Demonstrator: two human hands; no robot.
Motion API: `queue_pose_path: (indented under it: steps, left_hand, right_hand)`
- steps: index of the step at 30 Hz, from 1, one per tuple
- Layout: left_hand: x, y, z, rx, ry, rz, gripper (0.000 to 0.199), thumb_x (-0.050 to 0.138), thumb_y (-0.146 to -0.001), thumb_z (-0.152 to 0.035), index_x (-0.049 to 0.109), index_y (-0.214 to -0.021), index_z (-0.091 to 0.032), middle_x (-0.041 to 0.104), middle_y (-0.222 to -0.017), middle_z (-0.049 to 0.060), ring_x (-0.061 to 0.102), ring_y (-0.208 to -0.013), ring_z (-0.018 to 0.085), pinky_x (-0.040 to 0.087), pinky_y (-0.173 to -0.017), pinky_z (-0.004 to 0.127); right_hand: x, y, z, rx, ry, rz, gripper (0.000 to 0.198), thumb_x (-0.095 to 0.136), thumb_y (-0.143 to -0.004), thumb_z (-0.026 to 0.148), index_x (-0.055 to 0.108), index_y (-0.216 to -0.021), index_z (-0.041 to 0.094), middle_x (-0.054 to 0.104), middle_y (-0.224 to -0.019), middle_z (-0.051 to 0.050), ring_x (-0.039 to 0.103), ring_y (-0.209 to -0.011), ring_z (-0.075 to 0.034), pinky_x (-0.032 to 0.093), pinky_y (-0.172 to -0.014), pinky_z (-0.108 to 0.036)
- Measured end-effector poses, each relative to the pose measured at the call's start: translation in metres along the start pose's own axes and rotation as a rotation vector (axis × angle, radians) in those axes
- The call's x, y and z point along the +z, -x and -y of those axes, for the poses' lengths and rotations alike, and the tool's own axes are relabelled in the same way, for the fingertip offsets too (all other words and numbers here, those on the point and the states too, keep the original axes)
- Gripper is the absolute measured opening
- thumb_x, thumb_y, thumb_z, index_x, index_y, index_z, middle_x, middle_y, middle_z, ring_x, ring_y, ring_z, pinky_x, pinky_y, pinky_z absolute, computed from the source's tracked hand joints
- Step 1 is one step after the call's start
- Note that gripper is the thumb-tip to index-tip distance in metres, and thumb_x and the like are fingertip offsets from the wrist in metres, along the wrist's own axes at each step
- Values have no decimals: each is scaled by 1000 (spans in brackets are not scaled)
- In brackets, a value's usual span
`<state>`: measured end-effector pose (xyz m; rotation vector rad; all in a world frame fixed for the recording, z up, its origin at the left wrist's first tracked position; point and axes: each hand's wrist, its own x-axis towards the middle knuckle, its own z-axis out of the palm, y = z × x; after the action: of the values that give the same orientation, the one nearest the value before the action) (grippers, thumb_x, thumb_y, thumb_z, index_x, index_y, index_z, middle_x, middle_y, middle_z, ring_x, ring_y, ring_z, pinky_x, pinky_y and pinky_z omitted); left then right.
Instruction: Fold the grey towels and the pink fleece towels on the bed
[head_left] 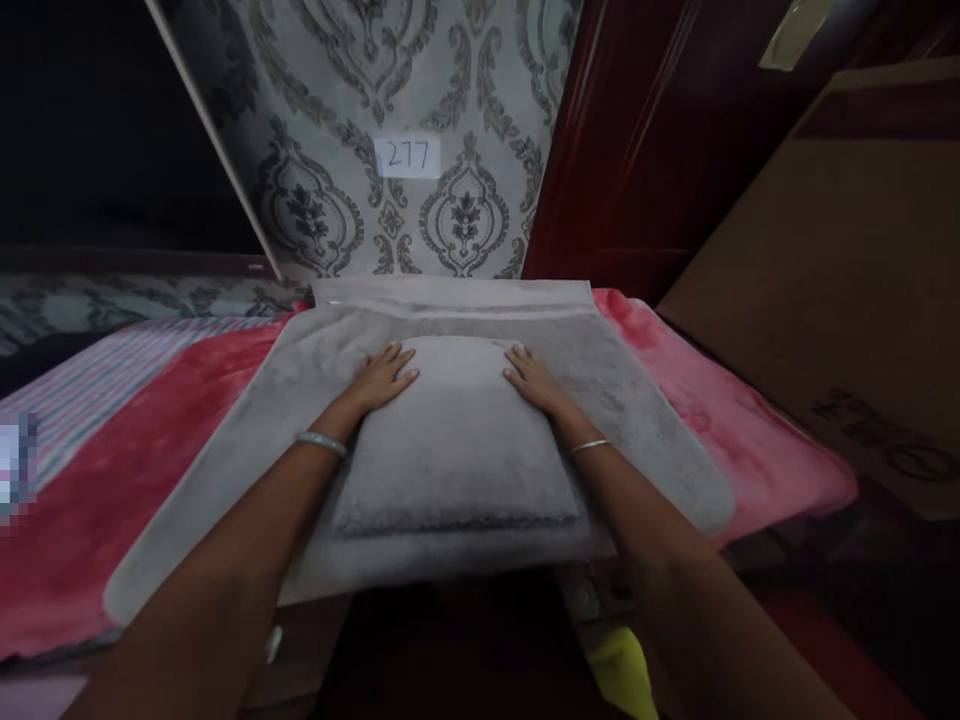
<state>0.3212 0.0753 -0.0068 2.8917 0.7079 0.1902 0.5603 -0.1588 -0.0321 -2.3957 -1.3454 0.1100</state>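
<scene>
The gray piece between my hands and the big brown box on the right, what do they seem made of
Gray piece: probably plush fabric, soft-looking and matte, from its fuzzy front edge. Brown box: likely cardboard, dull brown, going by its flat panels and dark printing.

From my end I see the grey cloth [461,440] lying flat and almost smooth in the middle of the larger grey mat [637,420], its sides running near to far, its fuzzy, darker-rimmed near edge just short of the mat's own.
</scene>
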Motion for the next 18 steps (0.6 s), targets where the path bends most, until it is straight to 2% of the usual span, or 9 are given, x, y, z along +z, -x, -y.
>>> queue_pose_path:
  steps: [3,6,8,10,13,16,18]
  left_hand:
    - [-13,27,-21,96,-70,14,66,29,-100,-56,37,-156,-21,25,-167,14,18,-155,33,12,-123,61]
    - [-14,68,-43,311,-70,45,69,35,-98,-61,33,-158,-28,19,-169,7,11,-157,32,5,-125,58]
    - [-8,93,-54,375,-57,85,66,34,-99,-61,31,-158,-33,19,-170,2,9,-157,30,4,-126,56]
    - [-1,109,-60,363,-48,110,63,30,-101,-58,30,-159,-34,19,-170,0,9,-157,28,4,-126,54]
    - [6,114,-62,345,-41,111,61,29,-102,-54,31,-159,-32,19,-170,0,9,-157,27,5,-126,54]
    - [8,111,-54,312,-7,71,60,32,-101,-53,37,-156,-29,22,-169,4,13,-157,29,9,-126,55]
    - [9,114,-42,237,40,8,59,34,-101,-52,44,-153,-25,24,-168,7,15,-156,31,14,-125,55]
  right_hand:
    - [-9,32,15,-20,72,1,62,38,-102,54,38,-157,24,24,-167,-9,13,-154,-37,20,-119,-67]
    - [-8,78,34,-235,80,-10,63,38,-102,57,32,-159,32,18,-169,-4,8,-156,-34,17,-121,-64]
    - [-1,105,45,-343,76,50,61,35,-103,57,30,-159,35,18,-169,-1,11,-156,-31,18,-122,-60]
    - [6,123,53,-358,75,106,58,32,-104,56,31,-159,36,21,-168,0,15,-155,-29,19,-122,-58]
    - [13,129,57,-320,64,103,57,31,-105,55,35,-158,35,24,-167,0,17,-155,-28,19,-123,-58]
    - [12,124,50,-308,30,92,56,36,-104,53,40,-156,33,28,-166,-1,19,-154,-28,21,-123,-58]
    - [10,126,38,-323,-21,74,54,39,-103,51,45,-153,30,35,-162,-4,25,-152,-28,24,-122,-57]
